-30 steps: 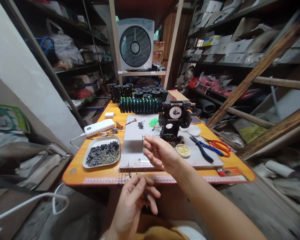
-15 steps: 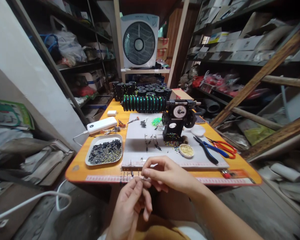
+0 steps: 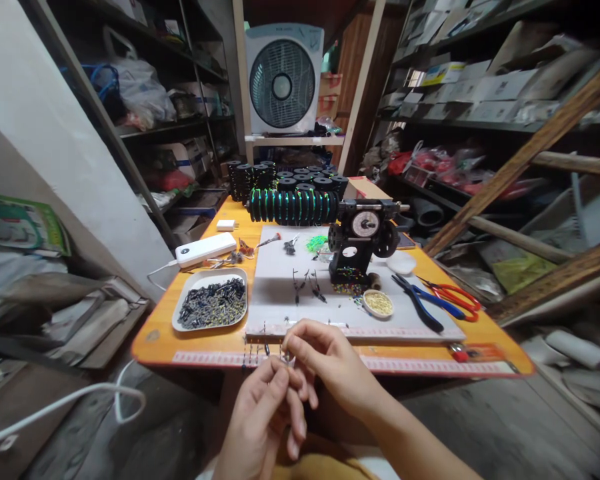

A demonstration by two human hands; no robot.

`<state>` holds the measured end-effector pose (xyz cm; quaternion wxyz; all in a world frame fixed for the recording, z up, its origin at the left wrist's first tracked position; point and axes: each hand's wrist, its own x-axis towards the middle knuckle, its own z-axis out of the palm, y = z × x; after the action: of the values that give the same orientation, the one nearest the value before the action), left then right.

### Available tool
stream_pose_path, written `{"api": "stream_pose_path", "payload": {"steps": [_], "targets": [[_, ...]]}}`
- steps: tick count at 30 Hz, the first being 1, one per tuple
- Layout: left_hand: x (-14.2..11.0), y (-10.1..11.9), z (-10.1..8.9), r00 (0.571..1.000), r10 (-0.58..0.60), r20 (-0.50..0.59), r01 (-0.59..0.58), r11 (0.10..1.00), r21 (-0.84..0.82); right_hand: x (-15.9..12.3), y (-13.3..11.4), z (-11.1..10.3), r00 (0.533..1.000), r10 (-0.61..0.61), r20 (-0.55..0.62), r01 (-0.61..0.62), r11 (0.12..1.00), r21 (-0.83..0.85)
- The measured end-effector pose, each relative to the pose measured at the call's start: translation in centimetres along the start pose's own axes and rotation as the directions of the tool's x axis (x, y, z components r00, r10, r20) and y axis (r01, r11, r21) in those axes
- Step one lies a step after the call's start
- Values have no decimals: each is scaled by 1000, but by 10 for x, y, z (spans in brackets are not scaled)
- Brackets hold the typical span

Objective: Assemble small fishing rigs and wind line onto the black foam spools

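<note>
Head view: indistinct piece (image 3: 287,358) between fingertips (image 3: 281,377)

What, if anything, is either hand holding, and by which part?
The left hand and right hand are close together, seemingly pinching something tiny and mostly hidden; what it is, and by which part it is held, cannot be told.

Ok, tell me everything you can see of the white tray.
The white tray is shallow, squarish, with rounded corners and a raised rim, possibly plastic. It lies flat on the orange table beside the grey board, contact unclear. Small dark and yellowish pieces cover most of its floor. The left hand is clear of it.
</note>
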<state>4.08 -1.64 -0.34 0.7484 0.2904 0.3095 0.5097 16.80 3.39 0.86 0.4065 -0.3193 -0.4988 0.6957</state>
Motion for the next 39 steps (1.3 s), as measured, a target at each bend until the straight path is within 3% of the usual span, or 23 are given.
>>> {"api": "stream_pose_path", "payload": {"steps": [3, 6, 8, 12, 15, 17, 20, 23, 27, 29, 33, 36, 39], "targets": [[3, -4, -3, 999, -1, -48, 3, 1000, 22, 5, -15, -10, 999, 40, 16, -37, 989, -145], [9, -10, -9, 996, 33, -77, -26, 996, 88, 21, -39, -25, 982, -142, -128, 79, 910, -406], [13, -16, -15, 996, 64, -61, -55, 988, 144, 37, -55, -32, 928, -332, -168, 180, 797, -577], [15, -26, -28, 991, 101, -84, -71, 949, 306, 71, -75, -35, 791, -604, -98, 262, 478, -838], [10, -30, -37, 982, 133, -132, -60, 890, 452, 88, -79, -33, 724, -687, -55, 205, 292, -934], [4, -29, -42, 977, 154, -148, -49, 836, 547, 94, -78, -33, 722, -690, -60, 165, 256, -953], [-5, -22, -45, 967, 171, -190, -5, 757, 653, 98, -77, -34, 746, -660, -82, 153, 290, -945], [-11, -10, -41, 947, 226, -228, -8, 726, 687, 97, -78, -37, 808, -584, -81, 165, 355, -920], [-6, 11, -28, 890, 420, -181, -164, 664, 730, 80, -79, -37, 900, -433, -52, 177, 471, -864], [4, 21, -20, 864, 489, -118, -249, 619, 745, 66, -78, -36, 940, -339, -42, 170, 572, -802], [30, 33, -1, 876, 482, 3, -341, 615, 711, 39, -80, -30, 993, -115, 0, 103, 887, -449], [44, 34, 15, 867, 489, 94, -409, 593, 694, 25, -82, -26, 998, -45, 35, 53, 960, -275], [49, 31, 25, 913, 376, 160, -386, 663, 642, 19, -80, -24, 999, -5, 48, 14, 982, -188]]}}
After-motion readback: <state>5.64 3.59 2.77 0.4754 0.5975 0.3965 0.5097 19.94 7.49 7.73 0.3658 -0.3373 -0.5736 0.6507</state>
